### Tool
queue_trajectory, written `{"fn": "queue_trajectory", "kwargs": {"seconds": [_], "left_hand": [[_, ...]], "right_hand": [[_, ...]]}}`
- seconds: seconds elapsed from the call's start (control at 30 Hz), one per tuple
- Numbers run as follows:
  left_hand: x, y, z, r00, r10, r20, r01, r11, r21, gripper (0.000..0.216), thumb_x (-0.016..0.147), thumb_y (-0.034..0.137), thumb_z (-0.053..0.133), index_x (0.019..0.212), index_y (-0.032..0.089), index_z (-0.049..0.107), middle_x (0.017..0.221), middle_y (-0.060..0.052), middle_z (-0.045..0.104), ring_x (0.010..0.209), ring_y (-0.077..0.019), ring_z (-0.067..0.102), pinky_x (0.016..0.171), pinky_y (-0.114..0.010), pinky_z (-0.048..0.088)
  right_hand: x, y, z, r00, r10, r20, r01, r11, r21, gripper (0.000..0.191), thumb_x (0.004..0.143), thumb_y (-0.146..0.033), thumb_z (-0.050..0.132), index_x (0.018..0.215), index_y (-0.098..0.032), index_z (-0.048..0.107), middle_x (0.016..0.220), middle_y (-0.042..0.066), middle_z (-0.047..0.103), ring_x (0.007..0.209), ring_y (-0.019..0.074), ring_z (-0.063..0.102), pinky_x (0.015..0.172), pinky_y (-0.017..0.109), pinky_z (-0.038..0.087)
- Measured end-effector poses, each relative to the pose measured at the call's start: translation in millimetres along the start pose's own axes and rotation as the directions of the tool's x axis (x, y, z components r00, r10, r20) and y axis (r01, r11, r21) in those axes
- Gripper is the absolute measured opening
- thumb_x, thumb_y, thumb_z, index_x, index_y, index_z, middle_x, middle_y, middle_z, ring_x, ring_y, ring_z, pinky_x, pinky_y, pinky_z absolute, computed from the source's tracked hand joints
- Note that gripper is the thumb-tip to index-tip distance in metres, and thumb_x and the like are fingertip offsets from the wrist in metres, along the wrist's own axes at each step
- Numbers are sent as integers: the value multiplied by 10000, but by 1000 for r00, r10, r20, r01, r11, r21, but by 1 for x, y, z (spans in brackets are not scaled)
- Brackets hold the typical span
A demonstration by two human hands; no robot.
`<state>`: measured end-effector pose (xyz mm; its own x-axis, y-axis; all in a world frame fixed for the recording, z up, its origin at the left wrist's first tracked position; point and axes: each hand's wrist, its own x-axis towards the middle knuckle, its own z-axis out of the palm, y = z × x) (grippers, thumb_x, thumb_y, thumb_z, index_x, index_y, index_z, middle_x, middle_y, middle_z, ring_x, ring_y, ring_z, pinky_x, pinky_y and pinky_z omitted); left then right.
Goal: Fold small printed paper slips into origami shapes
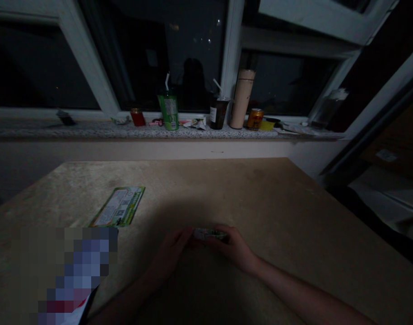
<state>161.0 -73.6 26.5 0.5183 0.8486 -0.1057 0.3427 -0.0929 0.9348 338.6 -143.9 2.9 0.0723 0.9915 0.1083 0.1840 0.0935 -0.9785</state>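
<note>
Fingers (231,233) over brown tabletop (226,192); dark windows (196,31).

Dim light; dark windows (152,49) above speckled sill (189,134).

The left hand (178,241) and right hand (235,246) grip an item (203,234), with a card (118,206) at ten o'clock from them on the table (294,225) and, on the sill (98,128), a green cup (169,110) at eleven and a can (255,119) at one.
</note>
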Motion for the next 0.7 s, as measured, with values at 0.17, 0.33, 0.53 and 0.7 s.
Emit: {"fn": "queue_trajectory", "kwargs": {"seconds": [0.17, 0.33, 0.53, 0.7], "left_hand": [[2, 0, -1, 1000, -19, -20, 17, 998, -68, 458, 839, 562, 473, 863, 176, 719, 845, -57, 727, 847, -287, 656, 819, -346, 464], [5, -11, -1, 998, -54, 19, 57, 980, -188, 499, 839, 597, 491, 913, 159, 719, 920, -76, 729, 911, -285, 665, 854, -347, 475], [10, -22, 1, 985, -43, 170, 128, 841, -526, 494, 831, 587, 551, 900, 123, 705, 931, -121, 725, 905, -295, 676, 872, -393, 486], [11, -22, 0, 987, -66, 146, 134, 843, -522, 465, 812, 562, 597, 926, 121, 692, 914, -122, 725, 862, -288, 686, 829, -399, 510]], "right_hand": [[2, 2, -4, 996, -12, -87, 36, 958, 285, 329, 841, -511, 569, 905, -194, 630, 695, 2, 577, 608, 132, 523, 549, 232, 394], [5, 11, -5, 1000, 10, -21, -1, 914, 406, 399, 891, -506, 500, 772, -165, 670, 650, 22, 611, 595, 136, 543, 576, 245, 405], [7, 13, -4, 998, 44, -50, -20, 912, 411, 448, 881, -524, 503, 703, -154, 681, 582, 16, 601, 545, 128, 541, 575, 247, 417], [7, 11, -4, 997, 53, -57, -27, 922, 387, 453, 866, -545, 512, 721, -157, 694, 599, 22, 617, 554, 131, 552, 549, 241, 420]]}}
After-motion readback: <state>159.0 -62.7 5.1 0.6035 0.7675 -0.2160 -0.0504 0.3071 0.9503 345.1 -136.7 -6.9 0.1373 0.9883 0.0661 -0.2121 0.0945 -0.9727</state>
